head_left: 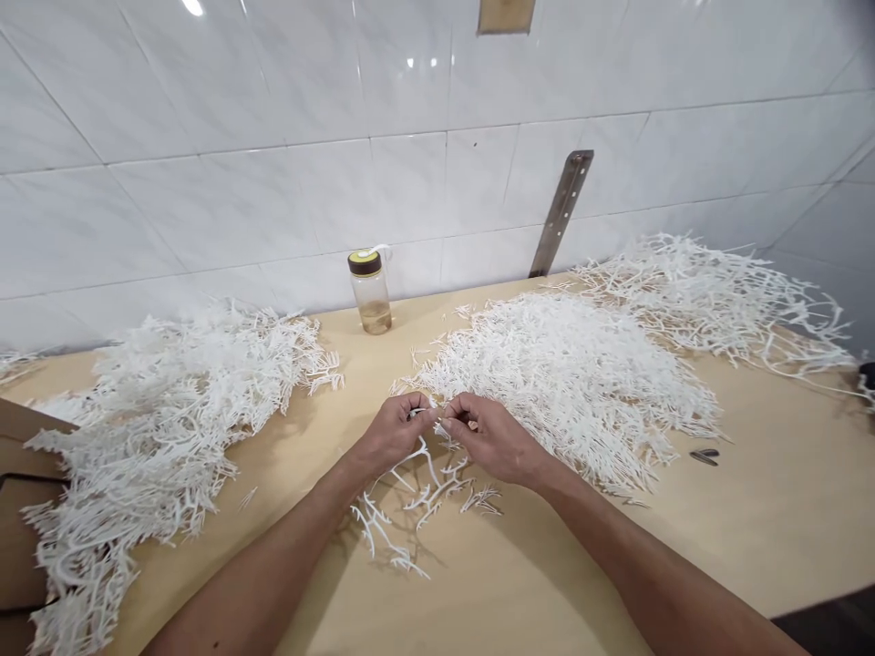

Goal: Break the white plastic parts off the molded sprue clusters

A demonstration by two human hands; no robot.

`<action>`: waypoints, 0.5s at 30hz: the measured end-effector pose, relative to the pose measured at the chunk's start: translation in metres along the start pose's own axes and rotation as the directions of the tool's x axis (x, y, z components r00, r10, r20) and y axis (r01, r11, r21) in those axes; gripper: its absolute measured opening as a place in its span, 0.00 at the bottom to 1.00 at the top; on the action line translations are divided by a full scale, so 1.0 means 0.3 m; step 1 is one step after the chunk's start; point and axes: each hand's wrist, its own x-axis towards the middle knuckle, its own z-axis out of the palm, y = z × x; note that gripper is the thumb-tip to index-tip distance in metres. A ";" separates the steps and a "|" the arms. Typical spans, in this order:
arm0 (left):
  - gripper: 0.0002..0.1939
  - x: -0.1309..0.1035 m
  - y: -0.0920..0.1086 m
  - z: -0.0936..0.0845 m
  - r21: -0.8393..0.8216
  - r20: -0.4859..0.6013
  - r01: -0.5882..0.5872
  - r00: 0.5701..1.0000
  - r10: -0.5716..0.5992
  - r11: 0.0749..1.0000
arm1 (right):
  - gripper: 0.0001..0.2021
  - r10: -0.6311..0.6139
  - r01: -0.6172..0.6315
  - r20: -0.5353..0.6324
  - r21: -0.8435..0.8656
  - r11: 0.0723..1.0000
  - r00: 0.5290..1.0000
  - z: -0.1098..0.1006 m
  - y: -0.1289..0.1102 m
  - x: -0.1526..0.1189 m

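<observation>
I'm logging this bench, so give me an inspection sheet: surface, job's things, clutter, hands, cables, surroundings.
Surface: pale table
Job's things: white branches front centre; left pile, middle pile and far-right pile, all white
Clutter: bottle, part full; small dark item at right, unclear what
Hands: left hand pinches the branches; right hand close beside it, grip unclear
Cables: nothing seen
Surroundings: tiled wall; metal strip against it

Passage lies over the near-right tabletop (pixel 772 519); a left heap of white sprigs (pixel 178 410) bars that side, a capped bottle (pixel 372 299) and a right heap of white sprigs (pixel 561 364) the back.
</observation>
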 end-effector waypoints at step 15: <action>0.24 -0.002 0.012 -0.050 -0.100 0.045 0.109 0.993 -0.105 0.989 | 0.08 -0.019 -0.047 -0.358 -0.173 0.984 0.933 -0.045 0.025 0.008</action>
